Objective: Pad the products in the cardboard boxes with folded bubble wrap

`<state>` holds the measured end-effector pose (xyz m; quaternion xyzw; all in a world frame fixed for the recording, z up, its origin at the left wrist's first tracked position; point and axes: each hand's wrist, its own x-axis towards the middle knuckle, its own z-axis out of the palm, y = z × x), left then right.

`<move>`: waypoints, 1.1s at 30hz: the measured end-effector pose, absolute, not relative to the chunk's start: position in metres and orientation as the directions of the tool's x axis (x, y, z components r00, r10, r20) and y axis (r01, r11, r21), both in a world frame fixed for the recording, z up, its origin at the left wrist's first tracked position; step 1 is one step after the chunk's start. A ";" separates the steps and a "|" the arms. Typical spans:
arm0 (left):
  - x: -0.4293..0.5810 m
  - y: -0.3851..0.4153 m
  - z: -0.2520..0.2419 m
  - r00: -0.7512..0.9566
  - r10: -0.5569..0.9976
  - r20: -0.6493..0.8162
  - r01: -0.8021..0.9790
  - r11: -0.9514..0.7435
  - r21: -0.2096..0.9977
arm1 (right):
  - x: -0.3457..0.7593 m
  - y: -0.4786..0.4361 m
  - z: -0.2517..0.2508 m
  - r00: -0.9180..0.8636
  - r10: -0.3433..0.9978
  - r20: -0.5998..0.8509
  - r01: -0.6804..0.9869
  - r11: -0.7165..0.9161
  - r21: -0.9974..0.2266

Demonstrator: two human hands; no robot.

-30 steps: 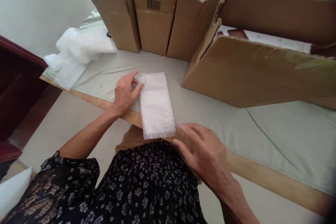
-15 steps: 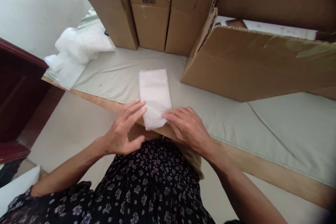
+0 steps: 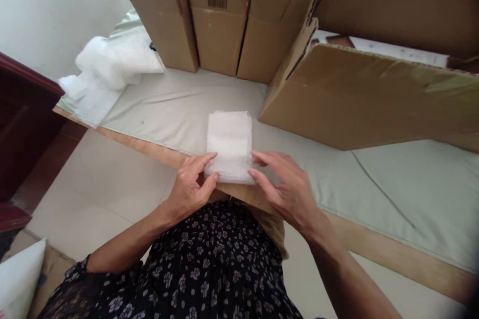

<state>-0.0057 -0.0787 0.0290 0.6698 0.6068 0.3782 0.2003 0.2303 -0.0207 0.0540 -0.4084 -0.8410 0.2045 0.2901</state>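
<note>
A flat, white, rectangular stack of bubble wrap lies on the cloth-covered table, its near end at the front edge. My left hand grips its left side near the bottom corner, thumb and fingertips on the wrap. At the opposite side, my right hand has its thumb and fingers at the right edge, close to the near corner. Whether the stack is several loose pieces or one folded piece is hard to tell.
Tall cardboard boxes stand along the back of the table. A wider cardboard box with white items inside is at the right. Crumpled bubble wrap lies at the left end. A pale bag is on the floor at lower left.
The bubble wrap now looks shorter and wider, squared up. My left hand has closed in on its left side; my right hand has moved from its top to its right edge.
</note>
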 end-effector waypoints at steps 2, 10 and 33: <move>-0.005 -0.077 0.028 -0.031 0.968 0.248 0.670 -0.164 0.724 | 0.233 -0.034 0.057 -0.486 0.731 0.479 0.563 0.681 -0.468; -0.010 -0.064 0.032 0.093 0.964 0.248 0.716 -0.238 0.656 | 0.210 -0.029 0.034 -0.783 0.550 0.290 0.491 0.833 -0.253; -0.008 -0.041 0.033 0.087 0.930 0.356 0.708 -0.309 0.634 | 0.219 -0.002 0.041 -0.688 0.689 0.229 0.586 0.713 -0.385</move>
